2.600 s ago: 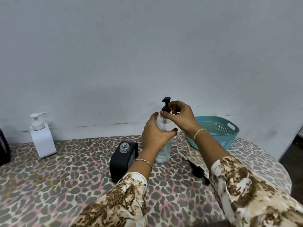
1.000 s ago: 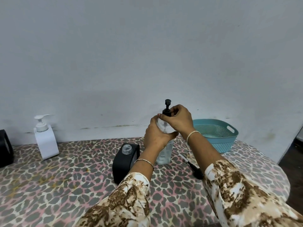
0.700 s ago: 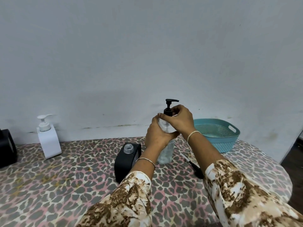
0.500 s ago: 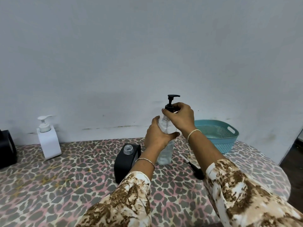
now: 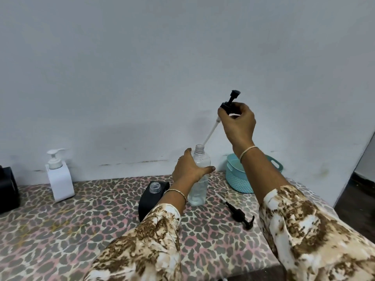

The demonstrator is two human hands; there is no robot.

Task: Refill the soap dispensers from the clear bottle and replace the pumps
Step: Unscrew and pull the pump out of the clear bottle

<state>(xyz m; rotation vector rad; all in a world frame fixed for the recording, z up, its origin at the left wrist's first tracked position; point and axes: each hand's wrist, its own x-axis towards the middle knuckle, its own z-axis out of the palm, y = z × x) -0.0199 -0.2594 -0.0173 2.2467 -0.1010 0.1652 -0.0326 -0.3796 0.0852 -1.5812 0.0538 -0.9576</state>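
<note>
Pale grey wall closes the back of a leopard-print covered worktop, whose right side curves off beside a dark strip of floor. A broad stretch of cloth separates the white square dispenser with its white pump, standing against the wall at the left, from the black square dispenser near the middle, whose clear threaded neck stands uncapped.

Just right of that, the left hand grips the clear plastic bottle upright on the worktop. The bottle's mouth is uncapped, and how much liquid it holds is hard to make out. Above it, the right hand pinches a black pump head, tilted, with its white dip tube slanting down to the bottle's mouth.

A second black pump lies flat on the cloth, right of the bottle. The teal perforated plastic basket behind is partly hidden by the right forearm, so its contents cannot be told. A black object is cut off at the left edge.
</note>
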